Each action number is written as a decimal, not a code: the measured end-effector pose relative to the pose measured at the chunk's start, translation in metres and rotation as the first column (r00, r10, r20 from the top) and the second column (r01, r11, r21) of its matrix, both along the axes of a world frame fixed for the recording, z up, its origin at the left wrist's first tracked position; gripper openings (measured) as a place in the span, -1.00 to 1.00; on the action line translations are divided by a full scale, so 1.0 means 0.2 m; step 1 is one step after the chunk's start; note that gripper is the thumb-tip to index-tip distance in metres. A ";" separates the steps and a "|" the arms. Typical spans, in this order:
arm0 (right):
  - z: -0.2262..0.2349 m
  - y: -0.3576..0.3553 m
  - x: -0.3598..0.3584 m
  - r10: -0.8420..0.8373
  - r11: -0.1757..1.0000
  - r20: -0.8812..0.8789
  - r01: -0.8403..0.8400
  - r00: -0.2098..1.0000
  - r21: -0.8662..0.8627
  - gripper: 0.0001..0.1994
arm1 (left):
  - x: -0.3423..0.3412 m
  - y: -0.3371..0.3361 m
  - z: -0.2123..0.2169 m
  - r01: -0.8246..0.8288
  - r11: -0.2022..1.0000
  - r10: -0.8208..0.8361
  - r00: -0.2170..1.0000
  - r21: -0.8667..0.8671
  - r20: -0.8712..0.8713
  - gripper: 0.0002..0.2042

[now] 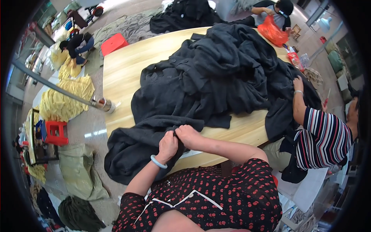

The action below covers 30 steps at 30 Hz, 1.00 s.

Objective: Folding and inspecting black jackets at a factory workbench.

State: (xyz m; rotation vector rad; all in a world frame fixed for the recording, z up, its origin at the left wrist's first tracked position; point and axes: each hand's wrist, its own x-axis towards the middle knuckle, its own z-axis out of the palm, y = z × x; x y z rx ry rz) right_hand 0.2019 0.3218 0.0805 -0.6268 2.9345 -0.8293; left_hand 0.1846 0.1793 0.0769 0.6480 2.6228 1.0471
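My left hand point(169, 147) and my right hand point(188, 137) are close together at the near edge of the table, both with fingers closed on a dark charcoal garment point(127, 149). The garment is bunched up, and part of it hangs over the table's near left edge. What the fingertips pinch is hidden by the hands. A pale bangle point(158, 162) circles my left wrist. Just beyond my hands, a large heap of similar dark garments point(216, 73) covers much of the table, and some buttons show on it.
The wooden table point(119, 77) carries a metal cup point(105, 104) at its left edge and a red stool point(113, 43) at the far left corner. A co-worker in stripes point(322, 135) handles the heap on the right. Another holds a red bag point(272, 31). Yellow cloth point(65, 98) lies left.
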 end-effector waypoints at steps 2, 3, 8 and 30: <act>-0.01 0.01 -0.05 0.018 1.000 0.015 -0.019 1.000 0.017 -0.85 | -0.02 0.00 -0.01 -0.043 0.998 0.045 0.999 0.044 -0.028 -0.88; -0.01 0.01 -0.07 -0.005 0.998 0.081 0.000 0.997 0.061 -0.83 | -0.03 0.01 0.00 -0.051 0.997 0.053 0.998 0.053 -0.036 -0.88; 0.10 0.06 -0.11 -0.008 0.981 -0.020 0.004 1.000 -0.193 -0.90 | -0.10 -0.02 0.05 0.035 0.994 -0.027 0.997 0.107 -0.076 -0.88; 0.28 0.04 -0.09 0.168 0.296 0.784 0.728 0.598 -0.619 -0.83 | -0.02 -0.20 0.15 -0.036 0.928 0.154 0.943 0.372 -0.295 -0.77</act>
